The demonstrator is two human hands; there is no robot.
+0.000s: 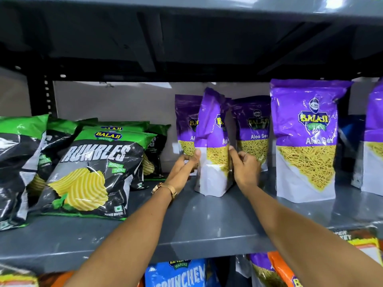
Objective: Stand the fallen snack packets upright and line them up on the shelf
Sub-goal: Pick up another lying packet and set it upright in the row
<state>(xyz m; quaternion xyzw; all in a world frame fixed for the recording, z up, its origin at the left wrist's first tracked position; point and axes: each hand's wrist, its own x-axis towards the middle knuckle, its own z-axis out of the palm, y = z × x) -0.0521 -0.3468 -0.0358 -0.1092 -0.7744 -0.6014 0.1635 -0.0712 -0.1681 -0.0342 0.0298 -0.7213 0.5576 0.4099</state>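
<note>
Landmark: front Aloo Sev packet, stood upright on the shelf.
Held packet: propped upright just left of the landmark, turned edge-on, likely being squared into line.
Left hand: pressed flat, fingers straight, on the side away from the landmark. Bracing!
Right hand: curled round the edge nearer the landmark, steadying.
Rumbles bags: slumped well left of the landmark, not yet stood.

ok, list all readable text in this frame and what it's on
"BALAJI WAFERS", "RUMBLES", "POTATO WAFERS": front Rumbles packet
"BALAJI", "Aloo Sev": large purple packet
"Aloo Sev": rear purple packet
"WAFERS", "RUNCHEM", cut off: blue packet below
Blurred: flavour tag, fragments on middle purple packet, yellow shelf tag
</note>
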